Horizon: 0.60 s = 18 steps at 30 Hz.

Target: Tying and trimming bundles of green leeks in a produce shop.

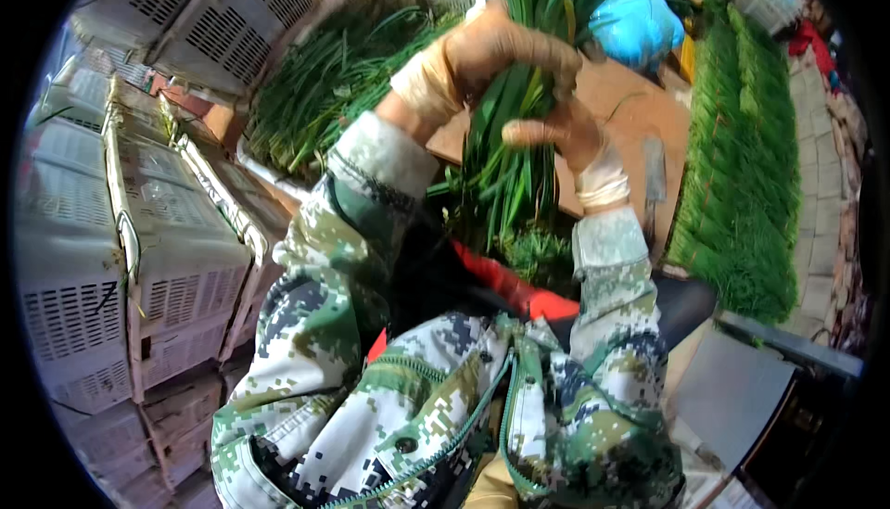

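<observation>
A long bunch of green leafy stalks, like garlic chives point(511, 168), hangs roughly upright in front of me, its leaves spreading above and below my hands. My left hand point(500, 46), in a thin beige glove gathered at the wrist, wraps over the bunch from the left with its fingers curled around the far side. On the right, my right hand point(570, 126), gloved the same way, is closed around the bunch just below, its thumb lying across the front. Some of its fingers are hidden. More cut greens point(539, 252) lie low near my lap.
At left stand stacked white plastic crates point(188, 231). A metal-rimmed tub point(268, 172) holds loose greens point(348, 85). Beyond my hands are a brown board point(626, 106) with a flat metal blade point(653, 168), and a blue plastic bag point(636, 22). Bundled greens point(740, 182) lie in rows at right.
</observation>
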Available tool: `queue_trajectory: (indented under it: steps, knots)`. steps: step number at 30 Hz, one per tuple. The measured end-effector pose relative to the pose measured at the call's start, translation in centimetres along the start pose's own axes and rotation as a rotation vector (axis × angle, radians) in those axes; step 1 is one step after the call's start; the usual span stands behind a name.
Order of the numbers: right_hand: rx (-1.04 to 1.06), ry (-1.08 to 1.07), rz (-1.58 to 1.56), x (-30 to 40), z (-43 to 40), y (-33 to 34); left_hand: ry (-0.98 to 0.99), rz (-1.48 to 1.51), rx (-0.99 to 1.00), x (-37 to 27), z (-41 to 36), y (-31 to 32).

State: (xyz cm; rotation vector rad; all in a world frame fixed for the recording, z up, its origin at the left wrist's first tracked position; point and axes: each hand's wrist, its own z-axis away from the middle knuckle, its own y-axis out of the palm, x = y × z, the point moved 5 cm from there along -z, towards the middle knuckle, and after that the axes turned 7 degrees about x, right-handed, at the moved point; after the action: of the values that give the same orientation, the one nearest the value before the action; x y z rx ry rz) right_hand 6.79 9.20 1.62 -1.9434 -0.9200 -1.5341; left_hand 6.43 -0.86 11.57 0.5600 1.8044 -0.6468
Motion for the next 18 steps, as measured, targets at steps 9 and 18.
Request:
queue_trajectory:
  steps: [9,18]
  knots:
    - [-0.020,0.329,0.034,-12.8,7.0,0.6,0.229,0.595,-0.267,0.9,3.6,-6.9]
    - [-0.463,0.427,-0.404,-16.6,11.7,-1.4,0.460,0.712,-0.481,1.8,10.7,-10.7]
